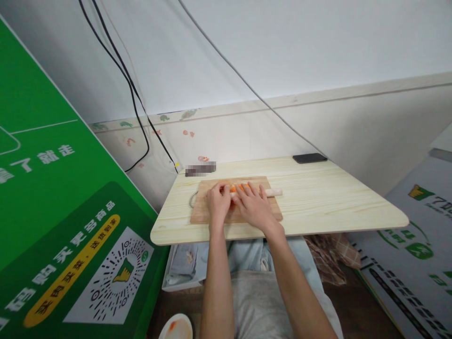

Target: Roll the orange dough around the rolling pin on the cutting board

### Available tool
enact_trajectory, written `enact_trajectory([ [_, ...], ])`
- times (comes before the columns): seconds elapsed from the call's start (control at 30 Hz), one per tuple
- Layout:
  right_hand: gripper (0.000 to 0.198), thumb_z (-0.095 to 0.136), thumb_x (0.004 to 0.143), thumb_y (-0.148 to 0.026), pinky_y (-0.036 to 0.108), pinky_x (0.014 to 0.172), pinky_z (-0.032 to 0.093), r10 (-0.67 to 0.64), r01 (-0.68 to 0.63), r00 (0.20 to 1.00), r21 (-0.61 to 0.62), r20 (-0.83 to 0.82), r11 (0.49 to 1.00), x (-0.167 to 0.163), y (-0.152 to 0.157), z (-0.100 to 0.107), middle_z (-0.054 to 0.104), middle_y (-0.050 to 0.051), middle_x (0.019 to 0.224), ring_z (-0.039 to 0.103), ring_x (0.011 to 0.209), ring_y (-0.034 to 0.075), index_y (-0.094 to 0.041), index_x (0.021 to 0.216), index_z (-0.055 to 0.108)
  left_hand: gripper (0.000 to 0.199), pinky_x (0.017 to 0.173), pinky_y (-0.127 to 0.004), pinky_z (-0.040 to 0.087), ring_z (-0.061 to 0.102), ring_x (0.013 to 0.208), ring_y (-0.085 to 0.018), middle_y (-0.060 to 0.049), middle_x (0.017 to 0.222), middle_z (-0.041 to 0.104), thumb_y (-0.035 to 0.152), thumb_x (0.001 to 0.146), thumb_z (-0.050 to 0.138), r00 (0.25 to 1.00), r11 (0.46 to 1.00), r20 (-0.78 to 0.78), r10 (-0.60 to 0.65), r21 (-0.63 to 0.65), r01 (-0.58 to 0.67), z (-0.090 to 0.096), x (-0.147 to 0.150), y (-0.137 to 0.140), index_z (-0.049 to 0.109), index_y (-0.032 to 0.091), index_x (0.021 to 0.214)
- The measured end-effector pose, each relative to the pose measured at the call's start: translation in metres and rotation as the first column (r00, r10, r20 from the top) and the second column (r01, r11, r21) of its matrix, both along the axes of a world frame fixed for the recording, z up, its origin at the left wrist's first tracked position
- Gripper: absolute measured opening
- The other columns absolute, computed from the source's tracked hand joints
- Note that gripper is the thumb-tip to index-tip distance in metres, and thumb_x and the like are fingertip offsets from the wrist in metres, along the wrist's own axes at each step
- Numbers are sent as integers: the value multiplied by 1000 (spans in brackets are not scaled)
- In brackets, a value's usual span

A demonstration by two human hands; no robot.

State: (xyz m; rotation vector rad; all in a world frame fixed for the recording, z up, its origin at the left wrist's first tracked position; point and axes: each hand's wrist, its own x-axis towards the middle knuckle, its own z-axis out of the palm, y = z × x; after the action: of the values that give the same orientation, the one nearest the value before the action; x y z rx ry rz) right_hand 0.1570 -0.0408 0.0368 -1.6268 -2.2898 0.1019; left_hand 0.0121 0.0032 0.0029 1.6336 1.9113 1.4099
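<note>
- Plainly, 2 bare hands are over a wooden board [205, 209] on the pale surface [339, 197]; a rod [276, 192], probably a rolling pin, lies across the board, with an orange piece [233, 188] along its far side.
- The left hand [219, 201] is curled, thumb and fingertips close together by the rod's left part and the orange piece; whether this grip pinches either cannot be told.
- The right hand [254, 205] is palm down, its grip opened out, fingers spread over the rod and the orange piece rather than wrapped around them.
- The rod looks light, stiff and smooth, likely to roll easily; its bare right end seems the clearest place to take hold.
- The orange piece is probably soft and easily dented, though fingers cover much of it; a light hold at its ends would suit.
- The rod's long axis runs left to right, roughly parallel to the surface's near edge, its right end pointing past the board's right side.
- The orange piece seems to stretch the same way.
</note>
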Motion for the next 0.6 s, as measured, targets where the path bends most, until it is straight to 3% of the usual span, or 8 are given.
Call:
enact_trajectory([
  [0.13,52,33,116,-43,57,132,14,-34,34,999,40,-9,999,-6,21,-3,50,11,169,32,163,32,-22,157,57,24,96,-36,55,75,101,-25,-10,105,83,29,98,58,1000,1000,0,-1,-18,1,1,1,0,81,23,101],
  [0.33,47,33,116,-40,53,125,25,-22,23,1000,51,-20,998,-11,52,-2,67,7,153,41,156,31,-25,131,75,23,102,-38,54,74,108,-25,-10,113,82,30,98,59,1000,1000,-29,3,-17,-3,4,1,-1,80,23,103],
  [0.5,48,32,117,-41,51,120,29,-13,15,1000,114,-21,993,-11,43,-2,70,9,148,49,148,30,-24,131,75,23,101,-39,55,75,105,-25,-10,111,82,30,98,59,1000,1000,-21,-5,-31,5,5,1,-2,80,23,104],
  [0.6,48,31,117,-40,50,119,30,-14,15,1000,137,-12,990,-9,27,-7,69,11,149,54,143,29,-25,140,70,24,99,-38,56,75,103,-25,-10,107,83,30,98,59,1000,999,-16,-7,-36,6,5,0,-2,81,22,104],
])
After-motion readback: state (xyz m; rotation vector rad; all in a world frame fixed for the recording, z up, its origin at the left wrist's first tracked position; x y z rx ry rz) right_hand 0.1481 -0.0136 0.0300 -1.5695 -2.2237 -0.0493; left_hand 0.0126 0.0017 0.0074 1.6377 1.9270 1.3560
